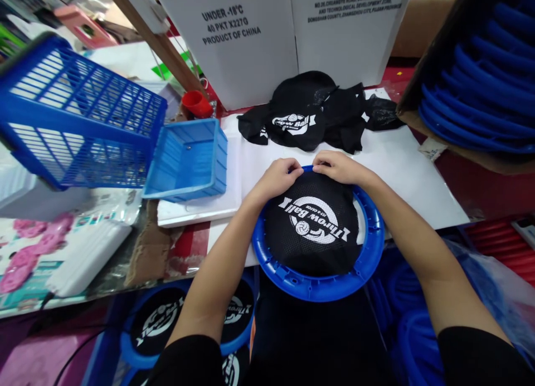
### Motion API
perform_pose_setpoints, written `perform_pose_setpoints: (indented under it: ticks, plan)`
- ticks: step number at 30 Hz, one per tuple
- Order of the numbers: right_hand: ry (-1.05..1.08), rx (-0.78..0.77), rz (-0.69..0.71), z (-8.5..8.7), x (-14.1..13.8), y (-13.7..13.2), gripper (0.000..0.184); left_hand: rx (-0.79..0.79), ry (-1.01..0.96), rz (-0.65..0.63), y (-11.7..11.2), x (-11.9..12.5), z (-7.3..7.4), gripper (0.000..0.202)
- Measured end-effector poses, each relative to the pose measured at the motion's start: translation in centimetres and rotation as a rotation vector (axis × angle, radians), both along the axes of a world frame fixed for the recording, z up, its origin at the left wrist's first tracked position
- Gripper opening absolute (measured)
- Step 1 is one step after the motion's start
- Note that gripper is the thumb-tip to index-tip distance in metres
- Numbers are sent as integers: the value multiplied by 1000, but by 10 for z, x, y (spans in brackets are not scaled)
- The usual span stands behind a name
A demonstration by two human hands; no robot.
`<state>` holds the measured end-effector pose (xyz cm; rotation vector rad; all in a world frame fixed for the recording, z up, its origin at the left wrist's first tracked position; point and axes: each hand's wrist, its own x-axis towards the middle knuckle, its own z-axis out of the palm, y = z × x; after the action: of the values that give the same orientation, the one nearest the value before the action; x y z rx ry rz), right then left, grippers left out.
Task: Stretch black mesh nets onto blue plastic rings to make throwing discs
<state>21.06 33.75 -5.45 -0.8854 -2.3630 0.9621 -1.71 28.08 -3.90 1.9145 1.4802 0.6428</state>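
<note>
A round blue plastic ring (pixel 318 288) lies at the front edge of the white work surface, partly overhanging it. Over its opening is a black mesh disc (pixel 288 244) printed "Throw Ball" in white, the print upside down to me. A gap shows between mesh and ring on the right. At the ring's far rim my left hand (pixel 281 177) pinches the mesh edge between thumb and fingers. Just beside it, my right hand (pixel 337 166) pinches the same edge. The fingertips partly hide the rim there.
More black mesh discs (pixel 296 116) lie piled beyond the ring, before white cartons (pixel 251 57). To the left stand a light blue bin (pixel 188 163), a red cup (pixel 197 103) and a tilted blue basket (pixel 83 113). A box of blue rings (pixel 480 91) is at right; finished discs (pixel 159 322) sit below left.
</note>
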Motion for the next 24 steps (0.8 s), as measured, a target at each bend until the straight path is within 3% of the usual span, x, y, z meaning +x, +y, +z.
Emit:
perform_pose_setpoints:
  ticks: [5,12,19,24]
  plan:
    - [10,-115,-9,1,1,1,19,-56,-27,-6,3,-1,-2,15]
    - [-26,-54,-42,1,-1,-1,15,-6,-37,-2,1,-3,-5,14]
    - [-84,26,-95,4,-6,-8,13,164,-63,-141,-6,0,0,14]
    - [-80,64,-89,2,-6,-10,15,216,35,-235,-6,4,-1,7]
